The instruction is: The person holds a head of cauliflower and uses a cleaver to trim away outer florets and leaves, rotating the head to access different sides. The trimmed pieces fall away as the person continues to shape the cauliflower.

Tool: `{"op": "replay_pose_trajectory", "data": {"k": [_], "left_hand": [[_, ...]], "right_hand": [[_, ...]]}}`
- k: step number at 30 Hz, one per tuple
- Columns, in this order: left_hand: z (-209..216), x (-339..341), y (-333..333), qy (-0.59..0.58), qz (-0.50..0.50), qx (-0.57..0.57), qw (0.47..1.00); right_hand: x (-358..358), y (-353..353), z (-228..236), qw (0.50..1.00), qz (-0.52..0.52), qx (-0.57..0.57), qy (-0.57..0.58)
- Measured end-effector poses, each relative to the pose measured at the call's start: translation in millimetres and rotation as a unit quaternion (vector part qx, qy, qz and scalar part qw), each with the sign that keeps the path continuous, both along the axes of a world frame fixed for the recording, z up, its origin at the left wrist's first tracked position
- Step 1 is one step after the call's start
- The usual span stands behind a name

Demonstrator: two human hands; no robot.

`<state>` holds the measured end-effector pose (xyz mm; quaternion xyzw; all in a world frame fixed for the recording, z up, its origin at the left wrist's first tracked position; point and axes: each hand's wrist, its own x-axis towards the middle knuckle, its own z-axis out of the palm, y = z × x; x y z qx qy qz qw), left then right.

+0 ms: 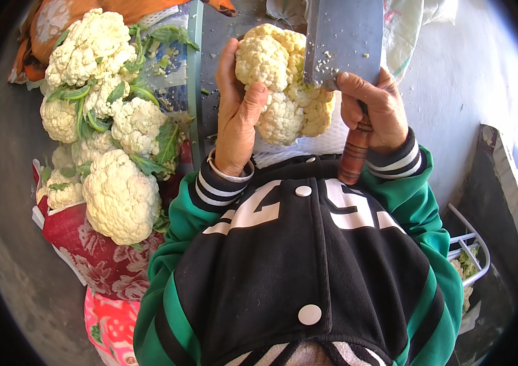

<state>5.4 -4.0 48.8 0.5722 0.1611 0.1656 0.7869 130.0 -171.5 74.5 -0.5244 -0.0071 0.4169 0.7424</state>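
A pale yellow cauliflower (280,79) is held up in front of my chest. My left hand (239,116) grips it from the left side, thumb across its front and fingers behind. My right hand (375,107) is wrapped round the upper handle of a cleaver, its thumb resting low on the blade. The cleaver's broad grey blade (347,39) points away from me, with small white crumbs stuck on it. Its brown wooden handle (353,152) hangs below my fist toward my jacket. The blade's left edge overlaps the cauliflower's right side; whether it touches I cannot tell.
At the left, several cauliflowers (122,195) with green leaves are piled on a dark red flowered cloth (97,256). An orange cloth (51,30) lies behind them. A whitish sack (408,30) stands at the far right. By my right elbow is a white metal frame (475,250) with cauliflower pieces beside it.
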Motion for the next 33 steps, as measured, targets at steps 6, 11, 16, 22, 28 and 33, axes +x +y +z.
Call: {"op": "replay_pose_trajectory", "data": {"k": [6,11,16,22,28,33], "left_hand": [[2.2,-0.4,-1.6,-0.010,-0.003,0.000,1.000],[3.4,-0.7,-0.8,-0.005,-0.001,0.018,1.000],[-2.7,-0.8,0.2,0.002,-0.003,0.058,0.998],[-8.8,0.2,0.8,0.005,-0.001,0.101,0.995],[-4.4,-1.4,-3.2,-0.008,-0.003,0.055,0.998],[-6.1,-0.9,-0.5,-0.001,-0.002,0.076,0.997]], "right_hand": [[3.0,4.0,0.9,1.000,-0.003,-0.009,-0.009],[1.9,7.6,2.4,0.999,-0.033,-0.030,-0.016],[0.5,9.3,1.3,0.999,0.005,-0.036,-0.021],[-3.5,10.7,1.2,0.999,0.001,-0.030,-0.027],[-5.0,8.7,-1.7,0.998,0.034,-0.039,0.026],[1.2,5.1,-2.2,0.996,0.026,-0.002,0.085]]}}
